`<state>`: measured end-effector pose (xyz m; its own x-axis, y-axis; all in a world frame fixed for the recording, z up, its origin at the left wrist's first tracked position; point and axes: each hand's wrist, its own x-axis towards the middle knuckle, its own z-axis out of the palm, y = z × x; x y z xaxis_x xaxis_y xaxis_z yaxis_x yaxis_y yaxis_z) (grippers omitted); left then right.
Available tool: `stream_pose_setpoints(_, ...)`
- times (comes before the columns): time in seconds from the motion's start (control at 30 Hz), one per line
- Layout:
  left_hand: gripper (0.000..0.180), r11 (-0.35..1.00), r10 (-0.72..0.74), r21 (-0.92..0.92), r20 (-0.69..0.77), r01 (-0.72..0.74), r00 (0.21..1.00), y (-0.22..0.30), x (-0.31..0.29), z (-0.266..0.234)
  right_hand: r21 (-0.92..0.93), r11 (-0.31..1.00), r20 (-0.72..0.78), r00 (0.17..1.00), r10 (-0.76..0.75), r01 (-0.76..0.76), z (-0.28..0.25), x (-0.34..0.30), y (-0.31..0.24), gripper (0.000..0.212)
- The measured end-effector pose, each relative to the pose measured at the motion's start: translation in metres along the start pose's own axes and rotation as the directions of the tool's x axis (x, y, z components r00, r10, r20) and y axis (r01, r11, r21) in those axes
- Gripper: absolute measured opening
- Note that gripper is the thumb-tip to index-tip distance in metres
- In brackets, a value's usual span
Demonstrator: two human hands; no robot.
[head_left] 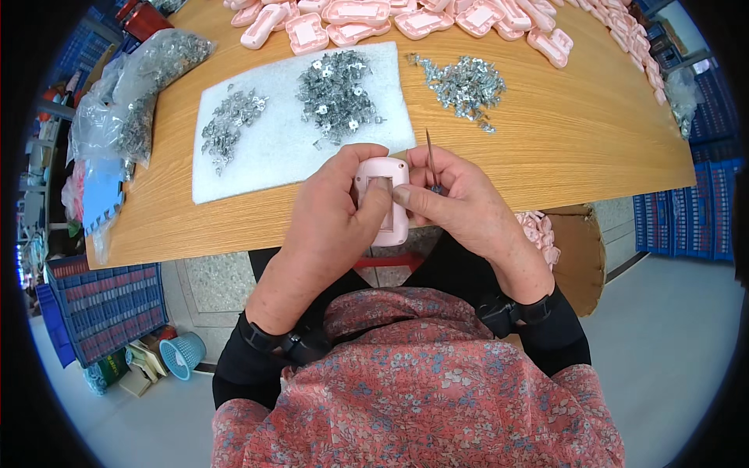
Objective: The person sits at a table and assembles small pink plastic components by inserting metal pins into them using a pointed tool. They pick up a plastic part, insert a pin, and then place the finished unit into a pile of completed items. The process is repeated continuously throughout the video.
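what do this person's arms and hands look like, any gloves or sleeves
No gloves: the left hand and right hand are bare. Plain black sleeves cover the arms up to dark straps around the lower forearms, each with a small black unit attached. The floral garment over the body is reddish pink with blue and pale flowers.

Left forearm (pixel 269 304) and right forearm (pixel 530 277) angle inward. Left hand (pixel 331 203): curled in a grip, left thumb (pixel 378 200) bent inward. Right hand (pixel 472 199): fingers (pixel 442 161) flexed, right thumb (pixel 421 201) extended toward the left thumb. Hands held close together before the torso.
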<state>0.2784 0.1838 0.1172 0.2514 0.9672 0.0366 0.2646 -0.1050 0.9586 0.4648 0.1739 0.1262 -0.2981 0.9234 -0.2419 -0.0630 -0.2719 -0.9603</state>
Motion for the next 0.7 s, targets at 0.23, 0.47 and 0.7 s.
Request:
stream_pose_setpoints(0.23,0.026,0.955,0.124,0.272,0.001,-0.119,0.992,0.007,0.001,-0.001,-0.045,0.998,-0.007,0.999,-0.041,0.041,0.002,0.0,0.001,0.023)
stream_pose_setpoints(0.47,0.026,0.903,-0.278,-0.309,0.105,0.297,0.955,0.014,0.005,-0.012,-0.007,0.999,0.018,0.999,-0.032,0.032,0.007,-0.006,-0.011,0.034)
stream_pose_setpoints(0.7,0.034,0.148,-0.196,-0.815,0.532,0.561,0.824,-0.006,-0.002,-0.031,-0.105,0.985,0.011,0.991,-0.134,0.134,0.007,0.002,-0.013,0.041)
